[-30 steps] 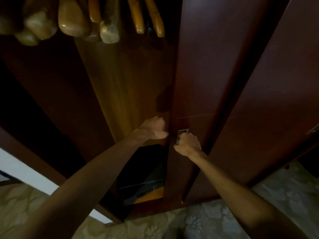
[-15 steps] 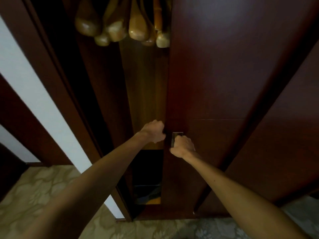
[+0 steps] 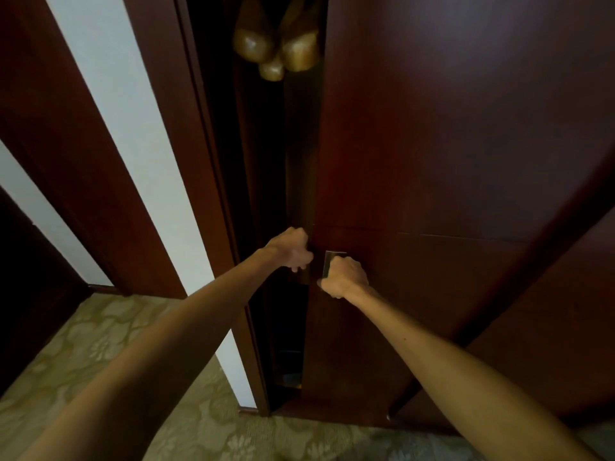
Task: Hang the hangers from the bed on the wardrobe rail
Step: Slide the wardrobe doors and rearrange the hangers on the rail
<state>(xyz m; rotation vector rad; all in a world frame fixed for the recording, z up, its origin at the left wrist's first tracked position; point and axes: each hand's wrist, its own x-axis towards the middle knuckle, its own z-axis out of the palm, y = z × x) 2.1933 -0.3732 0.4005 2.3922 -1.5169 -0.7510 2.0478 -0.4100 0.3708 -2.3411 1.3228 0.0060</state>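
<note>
Several wooden hangers [image 3: 276,49] hang at the top of a narrow dark gap in the wardrobe; the rail itself is out of view. The dark red sliding door [image 3: 449,144] covers most of the opening. My left hand [image 3: 293,251] curls its fingers round the door's left edge at waist height. My right hand [image 3: 344,277] grips the small metal handle [image 3: 332,257] set in the door face, just right of that edge.
A second dark red door panel [image 3: 565,311] overlaps at the right. A white wall strip [image 3: 133,144] and the dark wardrobe frame [image 3: 206,161] stand to the left. Patterned beige carpet [image 3: 100,344] covers the floor below.
The door has slid left with both hands on it, narrowing the opening to a thin gap. Fewer hangers show now, and the view has swung left to the white wall.
</note>
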